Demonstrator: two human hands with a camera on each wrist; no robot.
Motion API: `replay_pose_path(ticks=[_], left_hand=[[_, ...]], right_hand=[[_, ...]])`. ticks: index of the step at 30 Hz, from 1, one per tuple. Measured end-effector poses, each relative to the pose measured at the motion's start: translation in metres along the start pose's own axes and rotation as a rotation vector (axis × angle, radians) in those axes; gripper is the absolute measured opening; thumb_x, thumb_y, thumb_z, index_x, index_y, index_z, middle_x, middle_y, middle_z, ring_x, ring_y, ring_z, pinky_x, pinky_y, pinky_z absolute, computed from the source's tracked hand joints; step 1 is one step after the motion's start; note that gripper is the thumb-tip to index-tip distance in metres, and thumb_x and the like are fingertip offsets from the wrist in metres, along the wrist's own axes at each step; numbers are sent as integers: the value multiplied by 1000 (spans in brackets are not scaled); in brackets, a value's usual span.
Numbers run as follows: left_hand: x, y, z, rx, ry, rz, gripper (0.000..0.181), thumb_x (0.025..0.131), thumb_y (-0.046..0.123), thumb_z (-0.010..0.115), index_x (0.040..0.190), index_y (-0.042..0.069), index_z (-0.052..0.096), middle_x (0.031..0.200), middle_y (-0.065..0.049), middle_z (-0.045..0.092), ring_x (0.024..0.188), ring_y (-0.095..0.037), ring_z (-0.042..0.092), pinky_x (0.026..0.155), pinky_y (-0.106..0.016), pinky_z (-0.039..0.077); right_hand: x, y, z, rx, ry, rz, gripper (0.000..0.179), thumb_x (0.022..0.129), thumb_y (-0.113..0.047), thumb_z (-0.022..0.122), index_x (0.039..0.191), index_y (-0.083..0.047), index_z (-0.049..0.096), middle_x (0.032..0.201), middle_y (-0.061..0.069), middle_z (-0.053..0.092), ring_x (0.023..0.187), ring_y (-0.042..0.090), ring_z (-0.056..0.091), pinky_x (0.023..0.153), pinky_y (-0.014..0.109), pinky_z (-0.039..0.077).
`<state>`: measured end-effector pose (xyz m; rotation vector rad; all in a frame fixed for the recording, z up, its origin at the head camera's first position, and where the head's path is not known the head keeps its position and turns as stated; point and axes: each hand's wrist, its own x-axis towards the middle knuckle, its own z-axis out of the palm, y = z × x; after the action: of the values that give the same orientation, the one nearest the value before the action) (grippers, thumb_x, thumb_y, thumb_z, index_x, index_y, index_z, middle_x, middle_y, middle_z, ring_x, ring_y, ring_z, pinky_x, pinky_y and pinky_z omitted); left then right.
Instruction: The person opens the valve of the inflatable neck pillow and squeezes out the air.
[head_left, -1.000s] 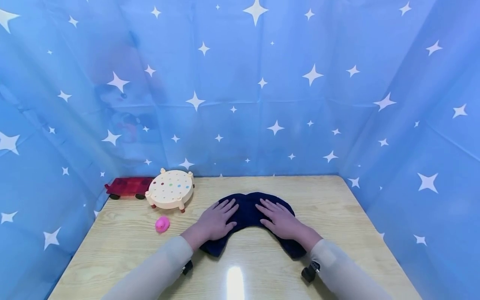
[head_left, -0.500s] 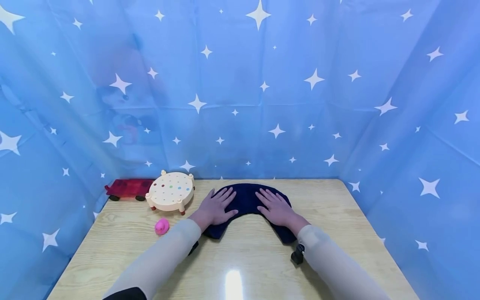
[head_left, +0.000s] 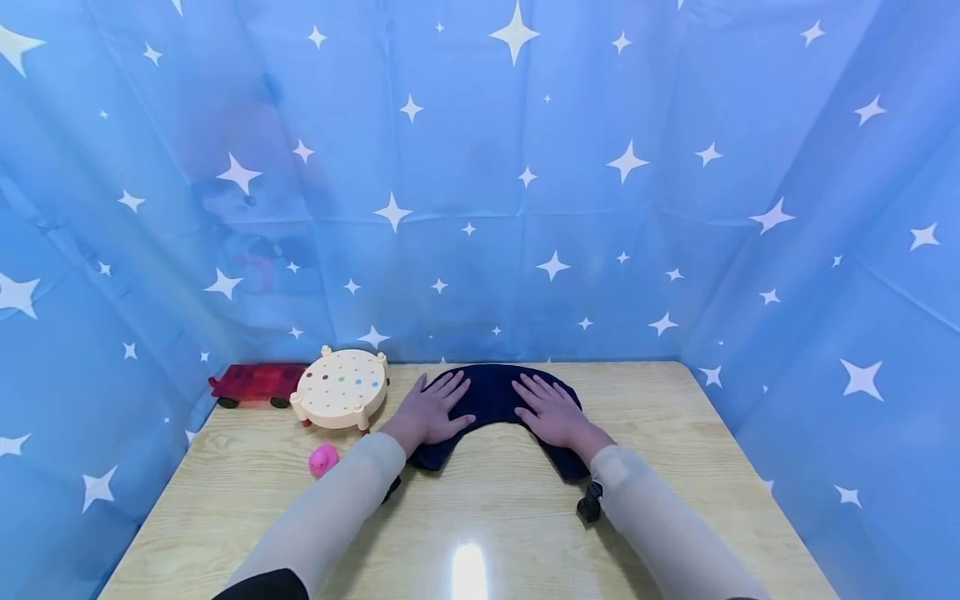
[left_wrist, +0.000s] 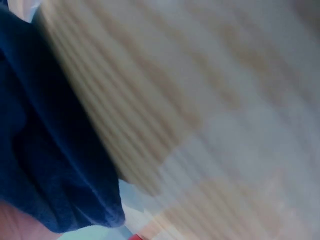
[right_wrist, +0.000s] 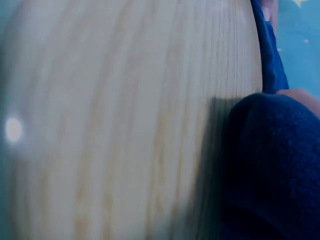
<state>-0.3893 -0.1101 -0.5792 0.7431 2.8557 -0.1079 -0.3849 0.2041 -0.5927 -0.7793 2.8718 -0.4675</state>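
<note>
A dark navy, arch-shaped cloth piece (head_left: 491, 396), perhaps a neck pillow, lies near the far edge of the table with its two ends toward me. On its left side my left hand (head_left: 435, 412) rests flat, fingers spread. My right hand (head_left: 553, 415) lies the same way on the right side, fingers straight. Close up in the left wrist view, one end of the navy cloth (left_wrist: 55, 145) shows soft folds, with a bit of skin below it. The right wrist view has the other rounded end (right_wrist: 275, 160), with part of a hand behind.
Left of my left hand stands a round cream toy table (head_left: 341, 387) with coloured dots and short legs. Behind it is a red wheeled toy cart (head_left: 258, 382). A small pink toy (head_left: 323, 459) sits by my left sleeve. A starry blue curtain (head_left: 480, 183) surrounds the wooden table (head_left: 480, 508).
Both hands have moved away from me toward the far edge, and the navy cloth has slid with them. During the last half second they have barely moved.
</note>
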Motion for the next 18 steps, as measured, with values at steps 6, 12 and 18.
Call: replay_pose_path(ticks=[6, 12, 18], left_hand=[[-6, 1, 1, 30, 3, -16, 85, 110, 79, 19, 179, 30, 9, 186, 6, 4, 171, -19, 8, 135, -59, 9], [-10, 7, -6, -11, 29, 8, 82, 113, 71, 29, 179, 23, 18, 186, -1, 12, 170, -25, 13, 134, -60, 12], [-17, 7, -29, -140, 103, 40, 84, 111, 67, 48, 176, 18, 30, 183, -9, 22, 169, -30, 19, 134, -61, 13]], right_hand=[[-2, -3, 4, -11, 12, 4, 70, 118, -55, 38, 177, -19, 27, 184, 7, 19, 170, 35, 13, 133, 65, 11], [-3, -7, -1, 9, 14, 15, 75, 117, -60, 38, 176, -16, 30, 183, 10, 21, 169, 37, 15, 132, 66, 11], [-6, -26, -21, 50, 77, 10, 78, 114, -63, 46, 173, -12, 39, 180, 18, 29, 166, 42, 24, 130, 70, 14]])
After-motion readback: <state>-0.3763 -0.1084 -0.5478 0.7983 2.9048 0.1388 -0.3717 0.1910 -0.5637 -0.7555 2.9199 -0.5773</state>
